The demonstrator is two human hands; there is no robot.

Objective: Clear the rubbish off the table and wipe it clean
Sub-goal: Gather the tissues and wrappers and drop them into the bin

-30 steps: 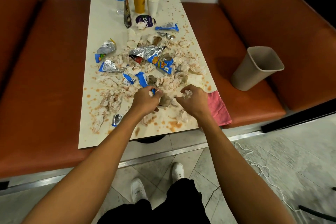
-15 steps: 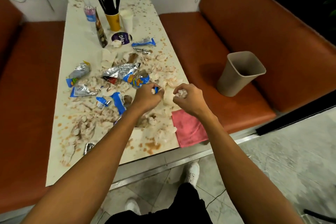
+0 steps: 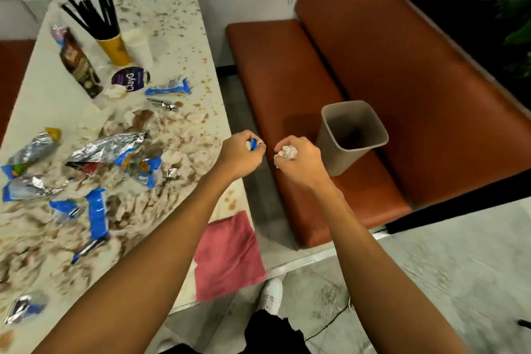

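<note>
Rubbish (image 3: 120, 152) covers most of the table (image 3: 57, 89): foil wrappers (image 3: 106, 148), tissue bits (image 3: 178, 158), brown stains (image 3: 230, 201). Left hand (image 3: 241, 152) is fisted round a blue wrapper scrap (image 3: 253, 144) at the table edge. Right hand (image 3: 298, 159) is fisted round a tissue wad (image 3: 287, 152), near the bin (image 3: 336, 158) on the bench (image 3: 287, 66). Early days imo. Pink cloth (image 3: 227, 253) lies at the table corner, wiping not yet begun.

Table (image 3: 40, 86): pale top, spattered with brown stains.
Litter: torn tissue scraps (image 3: 178, 158) and foil and blue wrappers (image 3: 106, 146), strewn across the middle.
Held bits: blue wrapper scrap (image 3: 253, 144) gripped in left hand (image 3: 241, 152), tissue wad (image 3: 287, 152) in right hand (image 3: 298, 158), between table and bin.
Cloth (image 3: 227, 253): pink, overhanging the near right corner.
Bin (image 3: 353, 135): tan, open, on the bench seat.
</note>
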